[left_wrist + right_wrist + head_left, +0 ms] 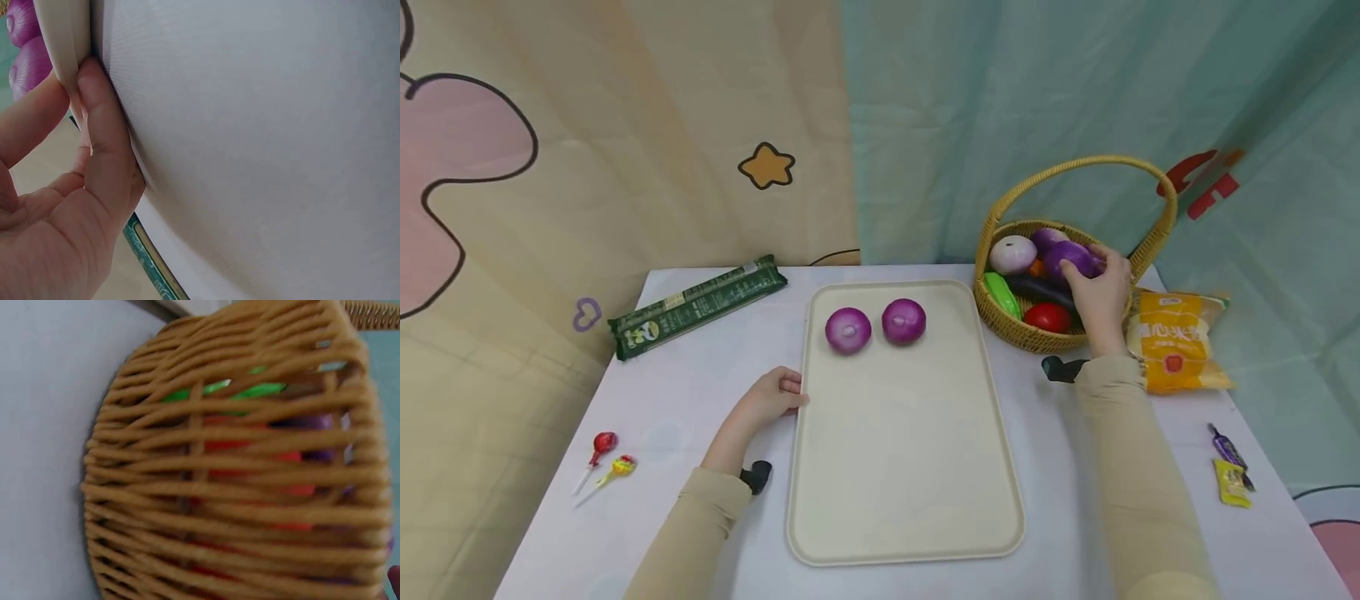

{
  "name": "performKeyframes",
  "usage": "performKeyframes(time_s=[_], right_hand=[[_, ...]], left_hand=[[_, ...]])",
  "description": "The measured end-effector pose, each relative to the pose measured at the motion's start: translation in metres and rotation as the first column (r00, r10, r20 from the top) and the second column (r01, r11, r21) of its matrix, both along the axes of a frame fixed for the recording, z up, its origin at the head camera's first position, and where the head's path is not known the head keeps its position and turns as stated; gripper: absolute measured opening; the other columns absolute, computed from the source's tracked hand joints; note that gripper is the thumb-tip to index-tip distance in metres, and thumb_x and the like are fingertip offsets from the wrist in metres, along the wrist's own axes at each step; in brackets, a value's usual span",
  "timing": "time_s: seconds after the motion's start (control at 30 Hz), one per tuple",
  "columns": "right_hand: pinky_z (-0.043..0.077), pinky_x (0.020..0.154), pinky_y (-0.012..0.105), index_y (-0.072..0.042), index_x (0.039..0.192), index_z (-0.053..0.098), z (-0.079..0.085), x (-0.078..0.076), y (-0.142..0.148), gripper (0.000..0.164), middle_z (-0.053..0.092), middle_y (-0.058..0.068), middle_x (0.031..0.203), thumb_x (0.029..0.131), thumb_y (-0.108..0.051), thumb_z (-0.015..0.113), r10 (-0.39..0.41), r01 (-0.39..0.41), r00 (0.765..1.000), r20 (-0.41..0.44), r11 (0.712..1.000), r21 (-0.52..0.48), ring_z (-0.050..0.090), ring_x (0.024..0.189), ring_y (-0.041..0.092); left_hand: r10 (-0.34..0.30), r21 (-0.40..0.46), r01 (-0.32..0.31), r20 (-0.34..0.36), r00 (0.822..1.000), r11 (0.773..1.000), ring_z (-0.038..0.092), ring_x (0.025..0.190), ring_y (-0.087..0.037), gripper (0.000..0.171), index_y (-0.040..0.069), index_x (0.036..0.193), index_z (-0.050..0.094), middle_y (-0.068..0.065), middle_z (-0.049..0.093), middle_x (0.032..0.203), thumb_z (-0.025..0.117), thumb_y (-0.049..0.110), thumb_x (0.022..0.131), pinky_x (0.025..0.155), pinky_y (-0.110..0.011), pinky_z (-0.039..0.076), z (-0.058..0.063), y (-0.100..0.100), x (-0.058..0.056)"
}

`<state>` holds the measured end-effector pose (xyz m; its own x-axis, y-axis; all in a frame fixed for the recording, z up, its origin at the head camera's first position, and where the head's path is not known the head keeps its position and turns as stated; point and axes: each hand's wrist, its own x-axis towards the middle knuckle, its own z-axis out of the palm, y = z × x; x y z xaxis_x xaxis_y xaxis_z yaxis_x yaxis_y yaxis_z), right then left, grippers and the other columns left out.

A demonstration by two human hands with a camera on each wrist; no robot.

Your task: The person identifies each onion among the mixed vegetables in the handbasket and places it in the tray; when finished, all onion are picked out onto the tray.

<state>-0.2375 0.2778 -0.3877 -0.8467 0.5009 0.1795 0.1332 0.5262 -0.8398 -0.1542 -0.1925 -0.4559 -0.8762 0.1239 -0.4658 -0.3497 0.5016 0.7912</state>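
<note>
My left hand (771, 396) pinches the left rim of a cream tray (902, 467). In the left wrist view the thumb lies on one side of the rim and the fingers (106, 125) on the other. Two purple onions (848, 331) sit side by side near the tray's far end. Over a wicker basket (1018, 333) at the back right, my right hand (1101, 292) grips a round purple vegetable (1067, 260), thumb and fingers on opposite sides. The right wrist view shows mostly the basket's woven wall, with just a fingertip at its edge.
Around the gripped piece lie a white onion (1012, 254), a green vegetable (1002, 295), a dark eggplant (1041, 289) and a tomato (1048, 317). A yellow snack bag (1176, 342) stands beside the basket. Green packet (696, 307), lollipops (602, 446) and wrapped candies (1231, 482) lie around the table.
</note>
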Motion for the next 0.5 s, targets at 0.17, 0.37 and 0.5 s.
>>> performKeyframes(time_s=[0.17,0.37,0.5], right_hand=[[0.033,0.119,0.043,-0.009,0.152,0.034,-0.014,-0.005,0.01,0.073,0.036,0.02,0.15,0.092,-0.036,0.067,0.03,-0.03,0.999,0.043,0.999,-0.012,0.039,0.136,0.035],[0.025,0.123,0.045,-0.008,0.152,0.035,-0.027,-0.011,0.012,0.074,0.036,0.021,0.152,0.092,-0.036,0.067,0.023,-0.025,0.999,0.05,0.999,0.038,0.034,0.14,0.036],[0.033,0.118,0.043,-0.006,0.146,0.041,-0.028,-0.012,0.009,0.068,0.043,0.02,0.145,0.092,-0.035,0.069,-0.019,0.019,0.999,0.038,1.0,0.015,0.041,0.132,0.034]], left_hand=[[0.004,0.002,-0.004,0.002,1.0,1.0,0.062,0.089,-0.019,0.039,-0.009,0.126,0.047,-0.017,0.057,0.106,0.064,0.003,0.092,0.082,-0.031,0.06,-0.001,0.001,0.0],[0.008,-0.007,-0.008,-0.005,1.0,1.0,0.061,0.088,-0.018,0.039,-0.01,0.126,0.047,-0.017,0.057,0.106,0.063,0.002,0.092,0.082,-0.032,0.06,0.0,0.001,0.0],[0.013,-0.005,-0.013,0.002,1.0,1.0,0.061,0.088,-0.017,0.038,-0.009,0.125,0.048,-0.016,0.057,0.106,0.063,0.002,0.092,0.081,-0.031,0.06,0.001,0.001,0.0]])
